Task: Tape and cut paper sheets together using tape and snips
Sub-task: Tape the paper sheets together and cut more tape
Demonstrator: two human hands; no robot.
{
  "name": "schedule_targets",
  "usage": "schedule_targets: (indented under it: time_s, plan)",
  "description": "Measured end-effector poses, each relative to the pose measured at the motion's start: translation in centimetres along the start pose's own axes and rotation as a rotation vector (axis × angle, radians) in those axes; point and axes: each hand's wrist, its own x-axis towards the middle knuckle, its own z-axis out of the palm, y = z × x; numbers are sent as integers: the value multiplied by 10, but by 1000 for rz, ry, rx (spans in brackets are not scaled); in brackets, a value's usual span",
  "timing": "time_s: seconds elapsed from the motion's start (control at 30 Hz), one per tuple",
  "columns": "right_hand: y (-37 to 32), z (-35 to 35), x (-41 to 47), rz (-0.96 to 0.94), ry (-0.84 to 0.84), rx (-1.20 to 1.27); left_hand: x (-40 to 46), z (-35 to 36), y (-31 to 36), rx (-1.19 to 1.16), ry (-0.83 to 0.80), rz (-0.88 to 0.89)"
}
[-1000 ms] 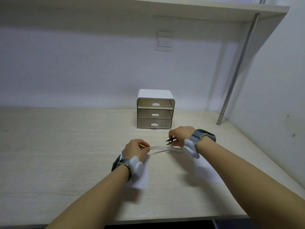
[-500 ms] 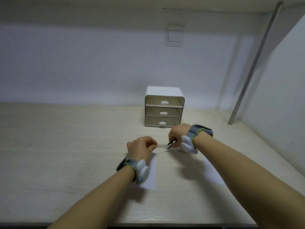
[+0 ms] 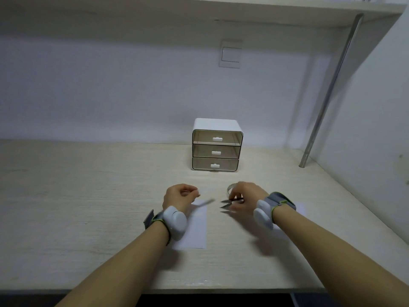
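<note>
Both hands hover over the near middle of the desk [image 3: 88,196], well apart from each other. Left hand [image 3: 179,197]: fingers curled, thumb and forefinger pinched on one end of a short tape strip [image 3: 204,201]; strip runs right from the pinch, free end blurred, over the top of a paper sheet [image 3: 195,229]. That sheet lies flat on the desk under the left wrist, long side running near to far. Right hand [image 3: 245,196]: fingers closed around the snips [image 3: 228,204], dark blades pointing left toward the strip's free end, tips slightly parted; a clear gap between blades and tape. Tape roll [image 3: 231,188] shows as a pale ring at the far side of the right hand, looks held by the same fingers; contact blurred, cannot tell for sure. Second paper sheet [image 3: 299,209] mostly hidden under the right forearm, only a pale corner visible to the right of the wrist.

Each wrist carries a grey band with a white pod. Far middle of the desk: small three-drawer organiser [image 3: 217,145], drawers shut, standing against the back wall. Wall switch [image 3: 230,53] above it. Metal pole [image 3: 327,94] rises at far right to the shelf [image 3: 243,9] overhead
</note>
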Motion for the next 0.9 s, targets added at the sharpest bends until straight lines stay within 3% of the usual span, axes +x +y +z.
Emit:
schedule_targets:
  time_s: [0.13, 0.27, 0.47, 0.53, 0.7, 0.9]
  plan:
    - [-6, 18, -17, 51, 59, 56, -10, -5, 1, -89, -56, 5]
    - [-32, 19, -16, 201, 303, 530, -19, -14, 4, -106, -113, 45]
    - [-66, 18, -14, 252, 243, 911, -28, -40, 2, -20, -144, 82]
    - [-73, 20, -12, 269, 210, 928, -29, -49, 0, 39, -139, 52]
    - [-91, 34, -6, 339, 125, 762, -28, -59, -10, 454, 5, -53]
    - [-98, 52, -7, 412, 88, 534, -27, -58, -24, 581, -34, -95]
